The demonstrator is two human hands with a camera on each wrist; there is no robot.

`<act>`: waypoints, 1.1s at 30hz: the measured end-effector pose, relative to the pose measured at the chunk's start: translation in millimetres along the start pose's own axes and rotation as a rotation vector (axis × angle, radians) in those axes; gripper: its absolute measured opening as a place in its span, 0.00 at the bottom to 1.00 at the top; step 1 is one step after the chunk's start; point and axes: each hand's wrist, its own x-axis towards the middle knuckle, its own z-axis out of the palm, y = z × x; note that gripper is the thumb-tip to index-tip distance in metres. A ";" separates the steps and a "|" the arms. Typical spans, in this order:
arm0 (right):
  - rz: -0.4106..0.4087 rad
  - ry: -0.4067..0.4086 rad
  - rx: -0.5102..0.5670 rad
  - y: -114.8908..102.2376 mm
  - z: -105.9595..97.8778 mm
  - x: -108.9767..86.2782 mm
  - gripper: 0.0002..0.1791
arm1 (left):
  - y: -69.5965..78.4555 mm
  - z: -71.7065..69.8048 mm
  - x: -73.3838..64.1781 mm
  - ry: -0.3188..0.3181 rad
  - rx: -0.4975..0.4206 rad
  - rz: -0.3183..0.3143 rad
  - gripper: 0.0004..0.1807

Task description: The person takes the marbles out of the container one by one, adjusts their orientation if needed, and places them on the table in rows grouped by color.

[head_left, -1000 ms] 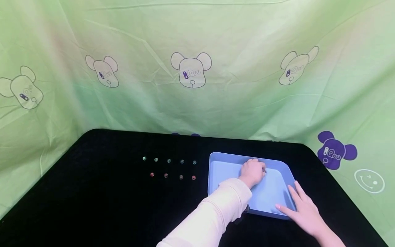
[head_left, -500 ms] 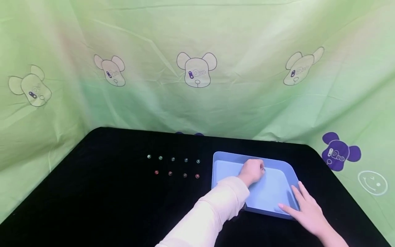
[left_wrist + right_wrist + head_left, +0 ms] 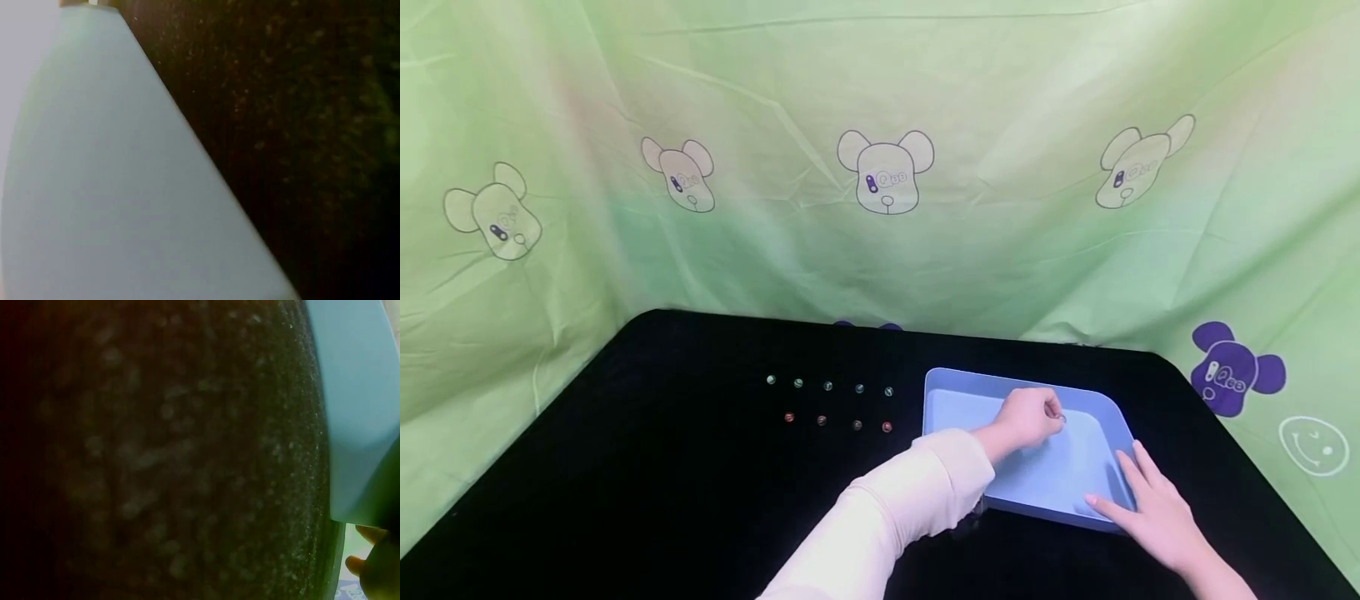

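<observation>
A shallow blue tray (image 3: 970, 379) lies on the right part of the black table. My left hand (image 3: 1030, 417) reaches inside it, low over the floor. Between its curled thumb and fingers it pinches a small round thing, apparently a glass marble (image 3: 1062, 419), mostly covered. At the tray's right front corner rests my right hand (image 3: 1159, 515), fingers spread along the side wall and thumb near the front rim. The left wrist view is filled mainly by the pale tray (image 3: 125, 156). In the right wrist view, part of the tray (image 3: 356, 394) and some fingers (image 3: 355, 565) show at the right.
Left of the tray, several marbles sit in two rows: a back row of greenish and bluish ones (image 3: 828, 386) and a front row of reddish and dark ones (image 3: 822, 420). A green curtain (image 3: 760, 250) printed with bear heads surrounds the black table (image 3: 625, 467).
The head view has turned slightly left, shifting everything rightward. My left hand has turned a little, so its pinching fingers show more clearly. My right hand keeps its place on the tray corner.
</observation>
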 end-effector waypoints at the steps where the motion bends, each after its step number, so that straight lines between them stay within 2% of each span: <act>1: 0.001 -0.001 -0.003 -0.3 -0.2 0.1 0.43 | -0.8 -1.6 -1.6 0.007 -0.022 0.009 0.03; 5: 0.005 -0.007 -0.003 -1.3 -0.3 -0.4 0.43 | -5.6 -7.7 -8.8 0.030 -0.126 0.017 0.04; 10: 0.004 -0.012 -0.013 0.1 0.9 -0.9 0.43 | -12.8 -20.1 -16.7 0.040 -0.297 -0.029 0.05; 13: 0.007 -0.020 -0.018 1.7 1.3 -0.3 0.44 | -16.6 -28.7 -20.5 0.057 -0.363 -0.047 0.05; 19: 0.016 -0.041 -0.013 3.8 0.3 1.0 0.45 | -24.0 -46.0 -31.2 0.063 -0.409 -0.039 0.05; 27: 0.009 -0.040 -0.002 4.4 2.3 0.6 0.45 | -41.9 -66.9 -51.4 0.058 -0.462 0.023 0.03; 33: -0.011 -0.011 -0.005 5.2 3.3 1.1 0.45 | -60.7 -83.2 -63.2 0.085 -0.432 0.064 0.03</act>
